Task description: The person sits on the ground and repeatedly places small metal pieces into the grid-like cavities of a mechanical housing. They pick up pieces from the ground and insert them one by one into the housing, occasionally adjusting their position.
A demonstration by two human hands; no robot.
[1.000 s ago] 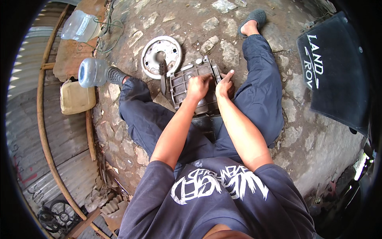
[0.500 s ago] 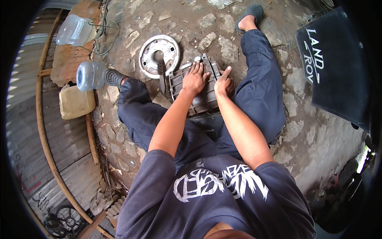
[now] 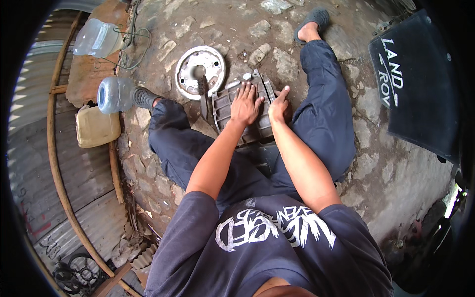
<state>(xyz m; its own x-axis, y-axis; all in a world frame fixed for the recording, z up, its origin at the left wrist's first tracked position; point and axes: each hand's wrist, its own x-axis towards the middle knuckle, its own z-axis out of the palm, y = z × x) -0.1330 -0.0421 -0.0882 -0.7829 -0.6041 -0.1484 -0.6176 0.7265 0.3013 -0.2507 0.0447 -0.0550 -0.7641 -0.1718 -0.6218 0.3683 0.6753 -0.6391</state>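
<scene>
A ribbed grey metal casing, like a gearbox housing, lies on the ground between my legs. Flat across its top rests my left hand, fingers stretched out and thumb apart. At the casing's right edge is my right hand, one finger pointing up and away while the others curl down against the side, partly hidden. A dark seam runs along the casing beside that hand. On its far edge sit a pale round piece and a pale oblong one.
A round white metal plate lies just beyond the casing's left, with a dark flat bar leaning by it. Clear plastic bottles and a yellowish jerrycan stand left. At right is a black panel. Stones stud the dirt ground.
My left hand has shifted slightly right on the casing, its fingers pointing more straight away from me. My right hand stays at the right edge, its extended finger more separated from the rest.
</scene>
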